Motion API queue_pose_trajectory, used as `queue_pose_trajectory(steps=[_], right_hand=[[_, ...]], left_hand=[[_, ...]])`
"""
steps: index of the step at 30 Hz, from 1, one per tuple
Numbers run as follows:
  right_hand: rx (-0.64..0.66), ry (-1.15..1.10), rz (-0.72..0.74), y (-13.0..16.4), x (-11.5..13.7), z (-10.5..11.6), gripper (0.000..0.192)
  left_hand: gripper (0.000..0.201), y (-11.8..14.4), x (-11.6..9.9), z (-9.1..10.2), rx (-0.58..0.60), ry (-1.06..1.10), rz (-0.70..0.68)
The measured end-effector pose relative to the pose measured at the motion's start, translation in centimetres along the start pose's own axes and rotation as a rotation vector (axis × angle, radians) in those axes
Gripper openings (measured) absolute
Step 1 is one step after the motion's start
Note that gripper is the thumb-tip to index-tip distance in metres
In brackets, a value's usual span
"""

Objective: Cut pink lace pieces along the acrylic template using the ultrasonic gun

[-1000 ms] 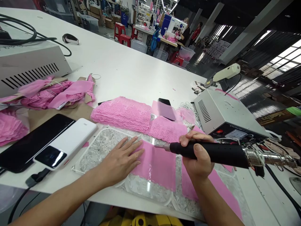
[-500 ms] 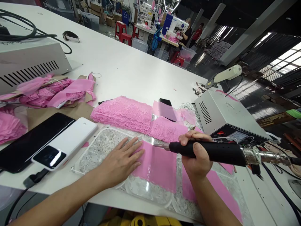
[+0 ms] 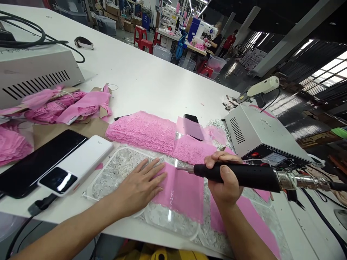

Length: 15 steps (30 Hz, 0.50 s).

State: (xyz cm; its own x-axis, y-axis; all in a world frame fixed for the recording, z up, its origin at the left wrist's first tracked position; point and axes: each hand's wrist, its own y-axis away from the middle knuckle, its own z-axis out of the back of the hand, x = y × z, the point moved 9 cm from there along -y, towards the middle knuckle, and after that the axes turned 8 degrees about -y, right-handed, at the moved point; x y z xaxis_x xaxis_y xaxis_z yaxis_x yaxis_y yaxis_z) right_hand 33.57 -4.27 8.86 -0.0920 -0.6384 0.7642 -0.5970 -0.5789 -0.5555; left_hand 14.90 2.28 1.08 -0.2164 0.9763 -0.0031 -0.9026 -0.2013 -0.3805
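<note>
The pink fabric piece (image 3: pixel 180 189) lies near the bench's front edge under your flat, open left hand (image 3: pixel 138 186); your right hand (image 3: pixel 225 180) grips the black-handled tool (image 3: pixel 244 176) tightly.

The right hand (image 3: pixel 225 180) covers the middle of the black tool handle (image 3: pixel 244 176); its cable runs out at the right edge. The grey machine (image 3: pixel 35 72) at far left is cut off. The control box (image 3: pixel 260 139) panel lettering is too small to read.
</note>
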Motion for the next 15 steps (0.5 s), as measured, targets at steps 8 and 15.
queue_pose_trajectory(steps=[8, 15], right_hand=[[0.001, 0.004, 0.005, 0.0, 0.1, 0.0, 0.007], [-0.001, -0.048, -0.033, -0.2, -0.1, -1.4, 0.011]], left_hand=[[0.038, 0.0, 0.0, 0.8, -0.029, 0.018, 0.027], [0.034, 3.3, -0.2, 3.9, -0.110, 0.021, 0.062]])
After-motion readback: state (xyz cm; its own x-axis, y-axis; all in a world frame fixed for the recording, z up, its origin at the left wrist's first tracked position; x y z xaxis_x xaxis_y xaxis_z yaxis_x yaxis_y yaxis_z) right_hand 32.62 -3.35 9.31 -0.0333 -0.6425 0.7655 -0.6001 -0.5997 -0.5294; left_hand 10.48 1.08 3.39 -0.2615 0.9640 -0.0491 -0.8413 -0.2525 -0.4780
